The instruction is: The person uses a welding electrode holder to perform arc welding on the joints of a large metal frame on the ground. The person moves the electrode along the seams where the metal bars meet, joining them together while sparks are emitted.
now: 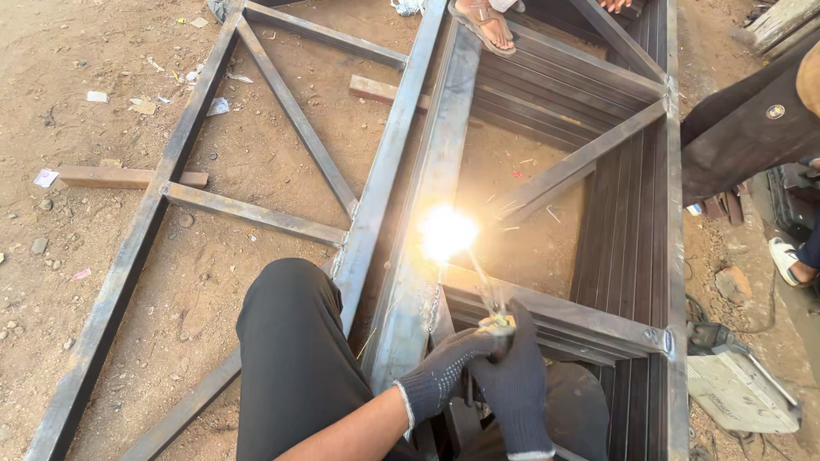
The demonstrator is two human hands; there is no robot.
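Both of your gloved hands, left hand [444,371] and right hand [515,384], are closed together around the electrode holder [496,324]. The welding rod [480,277] runs up and away from your hands to the bright arc [446,232]. The arc sits on the steel frame [427,183], just beyond your fingertips.

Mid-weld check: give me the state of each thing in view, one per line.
left hand: gloved, gripping the electrode holder.
right hand: gloved, closed on the same holder.
electrode holder: held, rod angled toward the joint.
welding arc: lit, bright, throwing sparks.
steel frame: lying flat on the dirt.
wooden block: lying under the frame.
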